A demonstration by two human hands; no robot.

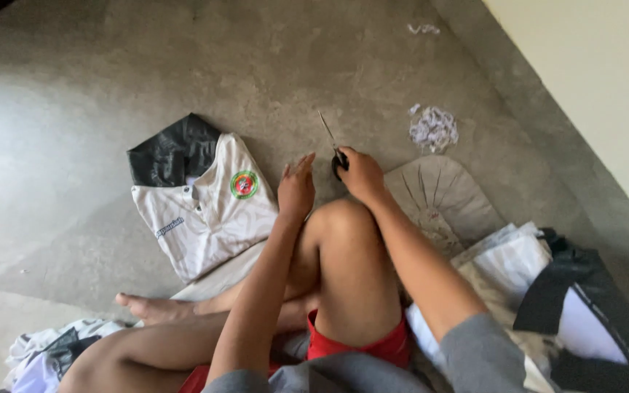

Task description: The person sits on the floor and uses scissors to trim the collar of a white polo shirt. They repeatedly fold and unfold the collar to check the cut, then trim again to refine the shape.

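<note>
Scissors (pixel 331 144), thin steel blades with dark handle loops, are being gripped at the handles by the right hand (pixel 359 173), just beyond the raised knee (pixel 338 218). Light, rigid and sharp, they are judged best held by those loops. The left hand (pixel 296 188) is being held open beside them.

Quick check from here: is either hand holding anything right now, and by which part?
The right hand holds scissors by the dark handle loops, grip closed, blades pointing away over the floor. The left hand is open and holds nothing, beside the white shirt.
</note>
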